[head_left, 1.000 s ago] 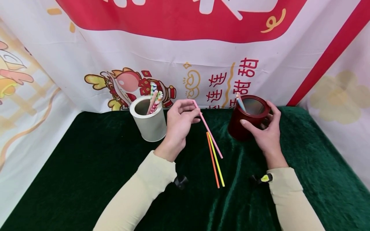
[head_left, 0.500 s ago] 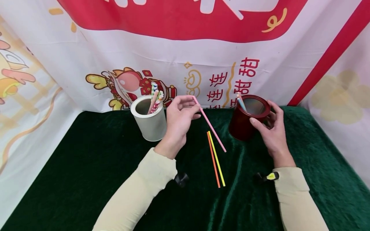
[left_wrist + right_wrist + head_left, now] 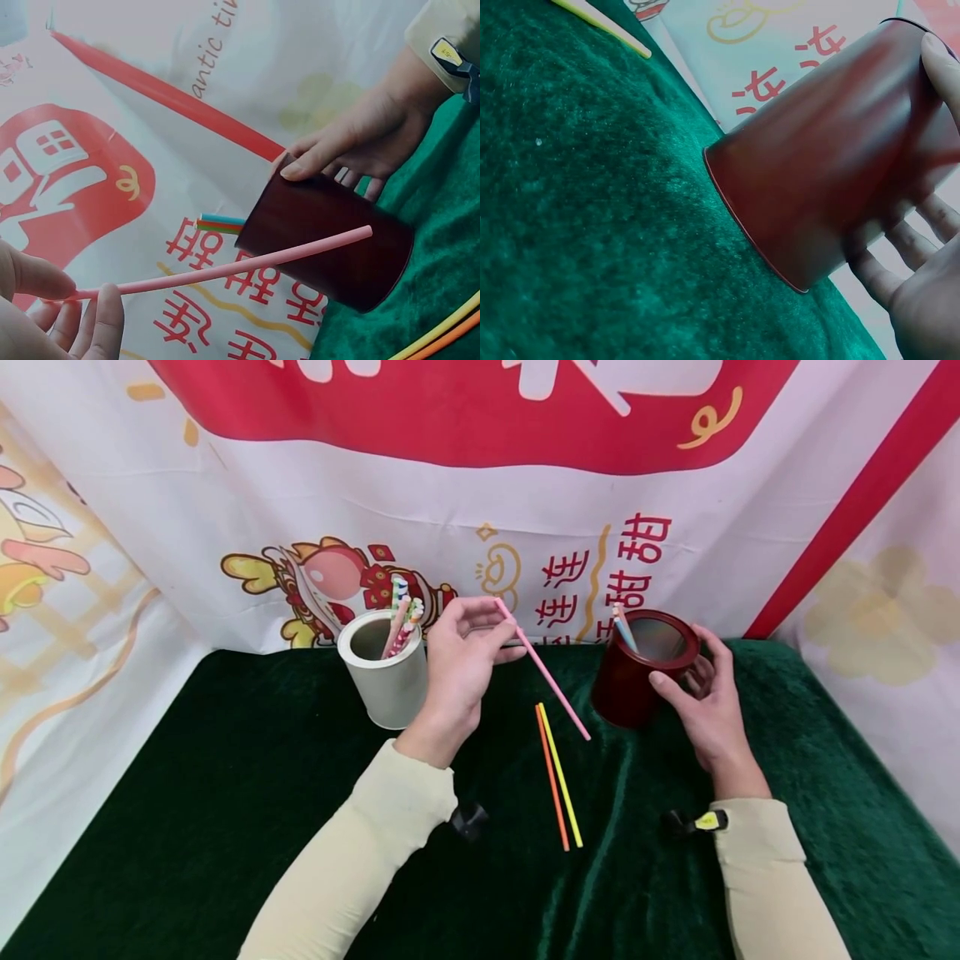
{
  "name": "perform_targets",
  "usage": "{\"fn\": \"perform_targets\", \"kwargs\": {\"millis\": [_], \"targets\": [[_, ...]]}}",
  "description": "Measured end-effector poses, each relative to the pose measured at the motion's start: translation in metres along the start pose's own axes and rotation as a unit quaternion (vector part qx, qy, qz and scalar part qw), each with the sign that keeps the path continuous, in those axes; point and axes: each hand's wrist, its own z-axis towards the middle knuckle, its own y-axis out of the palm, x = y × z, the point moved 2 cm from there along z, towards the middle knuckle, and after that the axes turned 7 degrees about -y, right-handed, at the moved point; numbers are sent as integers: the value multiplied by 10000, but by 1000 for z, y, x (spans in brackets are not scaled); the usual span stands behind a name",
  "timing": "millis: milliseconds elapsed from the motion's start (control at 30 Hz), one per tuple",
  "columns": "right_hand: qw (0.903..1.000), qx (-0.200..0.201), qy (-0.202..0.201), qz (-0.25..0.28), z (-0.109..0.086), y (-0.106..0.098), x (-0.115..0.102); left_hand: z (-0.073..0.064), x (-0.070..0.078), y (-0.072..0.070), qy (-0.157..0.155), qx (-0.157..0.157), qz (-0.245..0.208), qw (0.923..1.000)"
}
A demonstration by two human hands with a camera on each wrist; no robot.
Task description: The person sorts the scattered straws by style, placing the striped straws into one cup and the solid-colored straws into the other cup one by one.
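In the head view my left hand [image 3: 457, 668] pinches the upper end of a thin pink straw-like stick [image 3: 555, 686] between thumb and fingers. The stick slants down to the right above the green cloth, and its free end passes in front of the dark red cup in the left wrist view. My right hand [image 3: 708, 718] grips that upright dark red cup [image 3: 622, 689] from its right side, thumb at the rim and fingers curled behind. A blue stick [image 3: 624, 632] and an orange one [image 3: 225, 224] lean out of this cup. Orange [image 3: 552, 781] and yellow [image 3: 562, 781] sticks lie between the hands.
A white cup [image 3: 388, 693] stands left of my left hand, with several patterned sticks [image 3: 405, 631] leaning in it. Dark green velvet cloth [image 3: 247, 810] covers the table. A printed white and red backdrop [image 3: 465, 493] hangs right behind the cups.
The pink stick's lower end has risen and swung right, away from the orange and yellow sticks. My right thumb has slid rightward along the dark red cup.
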Motion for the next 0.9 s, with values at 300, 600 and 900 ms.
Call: {"fn": "perform_targets", "kwargs": {"millis": [300, 600, 900], "targets": [[10000, 11, -94, -19, -1, 0, 2, -1, 8, 13, 523, -104, -330, 9980], [9999, 43, -152, -44, -2, 2, 2, -2, 16, 20, 896, -161, -385, 9951], [9998, 50, -184, -116, -2, 3, 2, -9, 27, 27, 1318, -265, -547, 9894]]}}
